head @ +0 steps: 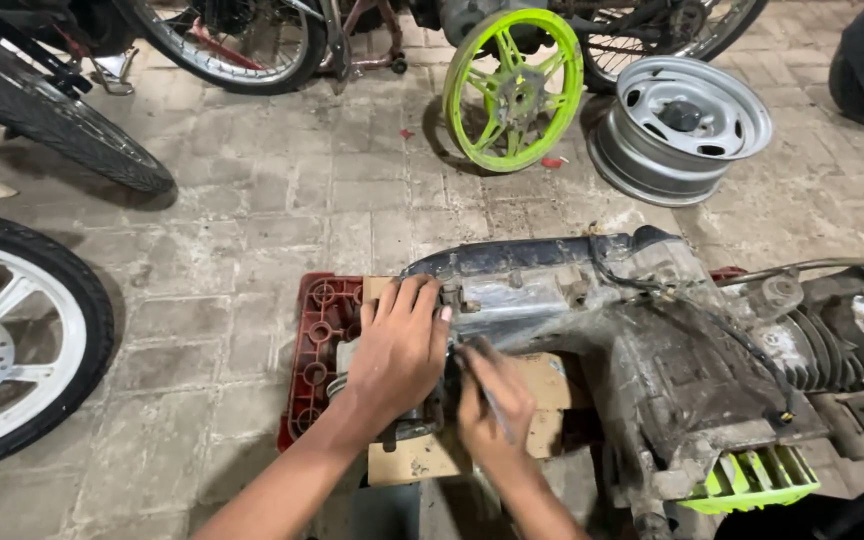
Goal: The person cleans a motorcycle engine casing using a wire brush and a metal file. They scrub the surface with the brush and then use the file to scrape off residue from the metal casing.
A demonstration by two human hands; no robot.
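My left hand (397, 350) is spread flat, fingers open and pressing down on the near left end of the engine (592, 320), gripping nothing, just bracing against the grimy metal casing. My right hand (492, 405) is just beside it, curled closed around a thin metal tool (492, 400) that runs slantwise across my fingers, its tip pointing up toward the casing where my left fingertips rest. The engine lies on its side across the middle of the paved floor (252, 200), long dark cover along its far edge, finned cylinder (822, 350) out at the right end, and a bright green plastic grille (752, 480) at its near right corner. Under the left end sits a flat piece of cardboard (422, 460), and under that a red plastic crate (317, 350) sticking out to the left. Far from me, a lime green wheel (514, 88) leans upright, and just right of it a bare silver rim (680, 128) tilts against the floor. On the left, a motorbike wheel (12, 350) with white spokes and a brake disc fills the near edge, and another black tyre (52, 110) cuts across the far left corner. More spoked wheels (232, 45) stand along the far side.
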